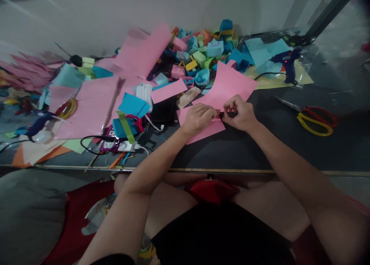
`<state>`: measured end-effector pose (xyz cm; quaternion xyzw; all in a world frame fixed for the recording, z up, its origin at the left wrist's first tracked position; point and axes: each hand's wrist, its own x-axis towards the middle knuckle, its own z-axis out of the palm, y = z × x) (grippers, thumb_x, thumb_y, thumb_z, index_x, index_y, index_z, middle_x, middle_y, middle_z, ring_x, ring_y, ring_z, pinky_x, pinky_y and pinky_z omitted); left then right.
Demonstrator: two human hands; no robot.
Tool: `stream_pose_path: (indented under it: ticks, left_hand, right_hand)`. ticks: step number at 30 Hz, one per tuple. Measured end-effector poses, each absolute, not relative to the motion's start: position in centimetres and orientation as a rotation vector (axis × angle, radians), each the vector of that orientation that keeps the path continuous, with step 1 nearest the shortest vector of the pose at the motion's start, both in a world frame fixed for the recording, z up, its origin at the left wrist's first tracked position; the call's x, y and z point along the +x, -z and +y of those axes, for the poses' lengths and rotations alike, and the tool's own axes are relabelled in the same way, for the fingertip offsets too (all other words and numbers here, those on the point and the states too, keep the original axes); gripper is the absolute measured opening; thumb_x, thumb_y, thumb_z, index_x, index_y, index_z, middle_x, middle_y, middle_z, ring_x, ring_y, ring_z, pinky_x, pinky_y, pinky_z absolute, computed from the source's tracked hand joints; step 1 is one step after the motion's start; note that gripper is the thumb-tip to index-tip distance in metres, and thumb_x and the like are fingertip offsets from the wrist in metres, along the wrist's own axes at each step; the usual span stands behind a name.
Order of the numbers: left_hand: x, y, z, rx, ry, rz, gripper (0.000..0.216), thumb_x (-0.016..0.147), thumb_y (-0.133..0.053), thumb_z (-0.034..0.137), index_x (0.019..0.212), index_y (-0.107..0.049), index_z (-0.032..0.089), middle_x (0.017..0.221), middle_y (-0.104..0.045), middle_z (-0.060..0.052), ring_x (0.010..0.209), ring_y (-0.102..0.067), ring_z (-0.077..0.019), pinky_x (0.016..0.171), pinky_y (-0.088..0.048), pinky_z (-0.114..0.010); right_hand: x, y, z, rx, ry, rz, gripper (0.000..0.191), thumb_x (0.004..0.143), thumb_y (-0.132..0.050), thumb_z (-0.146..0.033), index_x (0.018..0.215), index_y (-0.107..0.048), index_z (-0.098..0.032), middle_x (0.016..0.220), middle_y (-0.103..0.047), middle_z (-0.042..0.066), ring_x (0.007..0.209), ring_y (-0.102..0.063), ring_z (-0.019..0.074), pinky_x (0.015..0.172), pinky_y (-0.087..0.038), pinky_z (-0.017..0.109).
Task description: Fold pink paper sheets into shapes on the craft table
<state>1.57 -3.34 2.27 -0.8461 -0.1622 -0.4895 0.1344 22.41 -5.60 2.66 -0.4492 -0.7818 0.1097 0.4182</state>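
Left hand lies over pink paper sheet, fingers curled, apparently to steady it against black tabletop. Right hand just beside, thumb and forefinger drawn together near sheet's right end; whether either hand grips paper cannot be told. Sheet's near edge slants away toward right hand; long axis unconfirmed, middle covered. Larger pink sheet beyond hands. Scissors right of right hand, blades pointing left, presumably placed for reach.

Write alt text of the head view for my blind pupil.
A person's left hand and right hand work at pink paper over a dark table. Behind lie colourful paper shapes; red-and-yellow scissors lie to the right.
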Motion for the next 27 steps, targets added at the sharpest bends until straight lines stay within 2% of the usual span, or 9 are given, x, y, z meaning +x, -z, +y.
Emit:
stream_pose_path:
  ticks: [8, 14, 21, 27]
  left_hand:
    - [-0.2, -3.2, -2.1, -2.325, 1.633, -0.643, 0.027, 0.096, -0.070, 0.016, 0.078, -0.051, 0.022, 0.082, -0.081, 0.003, 0.075, -0.077, -0.0118, 0.072, -0.059, -0.027]
    - [-0.8, -3.3, -1.6, -2.330, 1.660, -0.664, 0.025, 0.098, -0.068, 0.018, 0.080, -0.052, 0.023, 0.084, -0.081, 0.002, 0.077, -0.076, -0.0116, 0.073, -0.058, -0.027]
    - [-2.0, -2.9, -1.2, -2.305, 1.641, -0.884, 0.028, 0.102, -0.063, 0.029, 0.077, -0.052, 0.023, 0.082, -0.079, 0.000, 0.079, -0.075, -0.0142, 0.075, -0.059, -0.031]
    - [-3.1, -2.9, -0.4, -2.102, 1.635, -1.035, 0.033, 0.101, -0.064, 0.039, 0.073, -0.054, 0.024, 0.076, -0.076, 0.000, 0.074, -0.073, -0.0143, 0.069, -0.060, -0.030]
  right_hand:
    - [25.7, -3.0, -4.0, -1.136, -0.165, -1.905, 0.030, 0.064, -0.059, -0.017, 0.081, -0.037, -0.028, 0.075, -0.065, -0.004, 0.067, -0.061, 0.0159, 0.070, -0.054, 0.035]
    - [27.5, -3.3, -3.3, -1.257, -0.119, -1.857, 0.032, 0.062, -0.063, -0.015, 0.082, -0.042, -0.028, 0.076, -0.065, -0.003, 0.070, -0.061, 0.0173, 0.075, -0.056, 0.037]
    - [29.6, -3.4, -2.9, -1.366, -0.113, -1.766, 0.028, 0.069, -0.072, -0.022, 0.090, -0.054, -0.027, 0.081, -0.066, 0.000, 0.074, -0.063, 0.0201, 0.078, -0.057, 0.042]
    - [31.6, -3.9, -2.2, -1.388, -0.165, -1.587, 0.028, 0.081, -0.074, -0.037, 0.094, -0.051, -0.028, 0.085, -0.067, 0.004, 0.080, -0.064, 0.0225, 0.075, -0.056, 0.042]
